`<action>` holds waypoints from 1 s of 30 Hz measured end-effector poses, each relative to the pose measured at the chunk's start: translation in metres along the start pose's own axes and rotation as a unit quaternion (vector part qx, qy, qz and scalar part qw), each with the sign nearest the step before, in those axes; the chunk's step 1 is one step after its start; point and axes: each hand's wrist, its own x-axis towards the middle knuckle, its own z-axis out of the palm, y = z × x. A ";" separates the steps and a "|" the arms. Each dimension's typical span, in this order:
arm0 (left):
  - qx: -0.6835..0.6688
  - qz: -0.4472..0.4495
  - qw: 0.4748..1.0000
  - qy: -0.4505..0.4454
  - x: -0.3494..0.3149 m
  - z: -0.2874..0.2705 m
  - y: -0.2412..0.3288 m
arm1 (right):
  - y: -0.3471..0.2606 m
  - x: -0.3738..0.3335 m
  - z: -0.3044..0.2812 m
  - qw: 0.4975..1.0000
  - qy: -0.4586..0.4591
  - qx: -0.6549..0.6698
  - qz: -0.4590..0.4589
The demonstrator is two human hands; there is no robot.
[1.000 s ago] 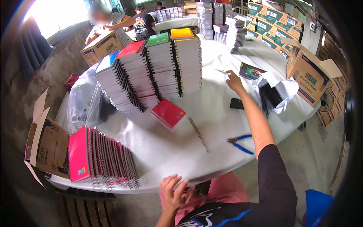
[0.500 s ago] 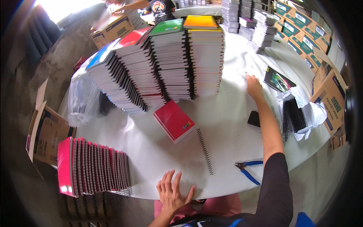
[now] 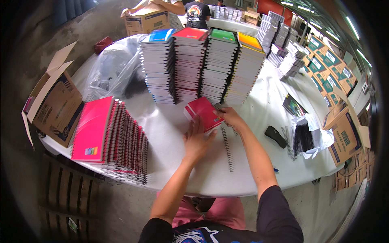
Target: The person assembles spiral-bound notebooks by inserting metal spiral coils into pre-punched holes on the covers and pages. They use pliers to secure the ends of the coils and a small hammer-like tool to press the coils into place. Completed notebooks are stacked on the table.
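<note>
A red-covered notebook lies at the middle of the table, in front of the tall stacks. My left hand rests on its near left edge with fingers stretched out. My right hand is closed at the notebook's right edge, where pieces of a dark spiral binding coil show above and below the fingers. Another loose spiral coil lies on the table between my forearms. Near the table's left edge stands a row of red spiral notebooks. A blue handle tip peeks out beside my right forearm.
Tall stacks of blue, red, green and yellow notebooks stand ahead. Rightward lie a black case, wrapped black coils and a dark booklet. Open cartons flank the table. Another person handles a carton behind.
My right hand has come back from the far right to the notebook's right edge. My left hand has moved forward from the table's near edge onto the notebook. The view has shifted.
</note>
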 end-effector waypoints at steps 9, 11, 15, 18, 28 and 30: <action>-0.020 0.037 0.994 -0.104 -0.011 -0.014 0.018 | 0.008 -0.039 -0.016 0.984 0.123 -0.110 -0.065; -0.105 -0.023 0.994 -0.030 -0.008 -0.034 0.016 | -0.031 -0.068 0.002 0.956 0.208 -0.189 -0.088; -0.608 0.033 0.790 0.068 -0.011 -0.060 0.012 | -0.054 -0.131 0.033 0.968 0.158 -0.039 -0.189; -0.563 0.067 0.818 0.100 -0.040 -0.101 0.015 | -0.047 -0.166 0.046 0.963 0.173 -0.071 -0.194; 0.160 0.193 0.968 0.021 -0.111 -0.075 0.017 | 0.034 -0.181 0.003 0.890 0.240 -0.387 -0.012; 0.156 0.201 0.966 0.042 -0.112 -0.064 0.016 | 0.024 -0.193 0.000 0.890 0.269 -0.367 -0.033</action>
